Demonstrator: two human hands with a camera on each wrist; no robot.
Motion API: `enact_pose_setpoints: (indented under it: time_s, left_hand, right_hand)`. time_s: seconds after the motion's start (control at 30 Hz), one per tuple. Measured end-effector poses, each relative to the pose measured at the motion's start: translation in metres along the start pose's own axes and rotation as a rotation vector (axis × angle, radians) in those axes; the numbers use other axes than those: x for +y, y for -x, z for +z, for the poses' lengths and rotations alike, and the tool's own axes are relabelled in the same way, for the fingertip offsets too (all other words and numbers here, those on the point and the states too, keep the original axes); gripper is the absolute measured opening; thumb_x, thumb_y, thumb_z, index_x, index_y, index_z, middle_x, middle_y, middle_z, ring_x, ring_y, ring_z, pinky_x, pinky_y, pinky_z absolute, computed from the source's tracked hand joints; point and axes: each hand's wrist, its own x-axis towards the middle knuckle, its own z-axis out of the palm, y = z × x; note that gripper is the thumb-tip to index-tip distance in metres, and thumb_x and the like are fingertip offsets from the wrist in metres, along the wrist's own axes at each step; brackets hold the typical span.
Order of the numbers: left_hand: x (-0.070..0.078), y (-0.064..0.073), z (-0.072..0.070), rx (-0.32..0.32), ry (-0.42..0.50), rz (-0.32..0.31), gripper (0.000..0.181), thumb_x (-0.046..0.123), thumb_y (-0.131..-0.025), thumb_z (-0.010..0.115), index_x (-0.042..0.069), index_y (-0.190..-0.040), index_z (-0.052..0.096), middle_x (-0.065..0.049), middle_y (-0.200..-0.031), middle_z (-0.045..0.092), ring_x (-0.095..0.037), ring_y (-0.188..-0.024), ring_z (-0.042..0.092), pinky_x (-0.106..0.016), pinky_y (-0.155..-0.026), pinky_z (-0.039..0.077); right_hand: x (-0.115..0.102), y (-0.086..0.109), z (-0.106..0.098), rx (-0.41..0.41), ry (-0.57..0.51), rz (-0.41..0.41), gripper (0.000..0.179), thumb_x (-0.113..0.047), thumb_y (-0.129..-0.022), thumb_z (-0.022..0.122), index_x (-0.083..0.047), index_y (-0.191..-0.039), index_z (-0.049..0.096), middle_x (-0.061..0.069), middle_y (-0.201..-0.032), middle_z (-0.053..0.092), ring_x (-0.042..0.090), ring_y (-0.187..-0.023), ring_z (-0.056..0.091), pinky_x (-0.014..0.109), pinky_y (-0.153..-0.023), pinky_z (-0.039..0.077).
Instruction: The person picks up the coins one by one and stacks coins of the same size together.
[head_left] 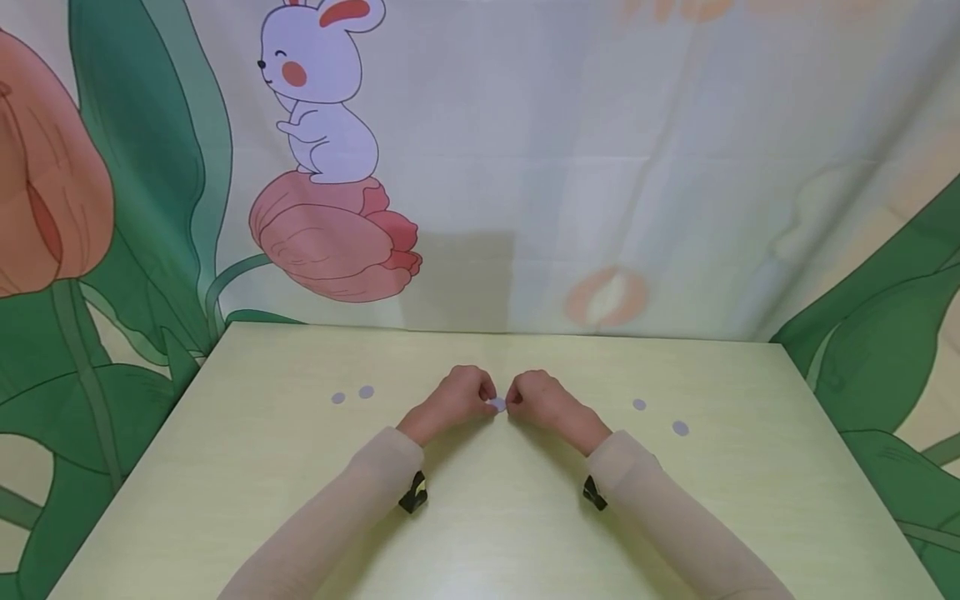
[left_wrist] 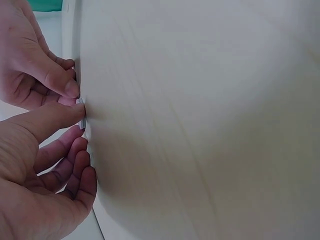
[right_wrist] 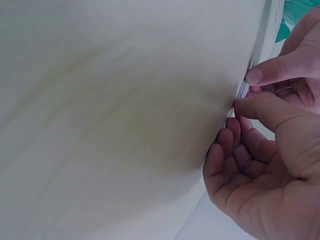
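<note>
A small flat grey disc (head_left: 498,405) lies low over the table top, between my two hands. My left hand (head_left: 467,394) pinches its left side between thumb and fingertips. From the other side my right hand (head_left: 546,399) has thumb and fingertips closed at the disc's right edge. In the left wrist view the disc (left_wrist: 82,117) shows edge-on as a thin strip, with the fingertips resting right at the table surface. The right wrist view shows the thin disc (right_wrist: 243,90) bridging the two thumbs. The remaining fingers of both hands are curled.
Two similar discs lie to the left, one disc (head_left: 338,398) beside another disc (head_left: 366,392). On the right are a disc (head_left: 639,405) and a nearer disc (head_left: 680,428). The pale yellow table (head_left: 495,533) ends at a printed curtain (head_left: 465,275) behind.
</note>
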Motion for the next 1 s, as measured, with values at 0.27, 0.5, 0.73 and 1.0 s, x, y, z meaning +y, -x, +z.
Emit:
enact_pose_setpoints:
  time_s: [0.27,0.5,0.73,1.0]
  left_hand:
    - [-0.004,-0.003,0.0,-0.009,0.013,-0.001,0.014,0.009,-0.086,0.082,0.001,-0.093,0.075,-0.004,-0.084,0.067,-0.017,-0.079,0.056,-0.03,-0.078,0.052]
    - [-0.003,-0.002,-0.001,-0.01,0.028,0.004,0.014,0.009,-0.085,0.082,0.0,-0.093,0.075,-0.004,-0.082,0.066,-0.017,-0.078,0.054,-0.029,-0.077,0.05]
    - [-0.007,-0.002,0.0,-0.027,0.046,-0.017,0.015,0.011,-0.086,0.082,0.001,-0.094,0.074,-0.003,-0.084,0.065,-0.018,-0.079,0.055,-0.029,-0.077,0.051]
    - [-0.01,-0.003,0.0,-0.029,0.065,0.0,0.017,0.014,-0.086,0.083,0.004,-0.096,0.075,-0.002,-0.085,0.064,-0.017,-0.082,0.054,-0.029,-0.078,0.049]
  right_hand:
    - [-0.002,0.004,-0.001,0.029,-0.053,0.053,0.007,-0.006,-0.09,0.071,-0.007,-0.087,0.077,0.001,-0.085,0.072,0.013,-0.078,0.06,0.032,-0.078,0.053]
    - [-0.006,0.004,0.001,-0.003,-0.065,0.101,0.009,-0.005,-0.091,0.068,-0.005,-0.09,0.077,0.003,-0.089,0.072,0.014,-0.078,0.059,0.029,-0.074,0.052]
    - [0.001,0.012,0.0,-0.016,-0.063,0.001,0.015,-0.001,-0.09,0.067,-0.006,-0.104,0.07,0.005,-0.094,0.065,0.019,-0.087,0.059,0.036,-0.082,0.051]
    - [0.026,0.036,-0.015,0.049,-0.039,-0.101,0.022,-0.004,-0.094,0.065,-0.008,-0.116,0.065,0.006,-0.102,0.063,0.02,-0.088,0.06,0.036,-0.08,0.051]
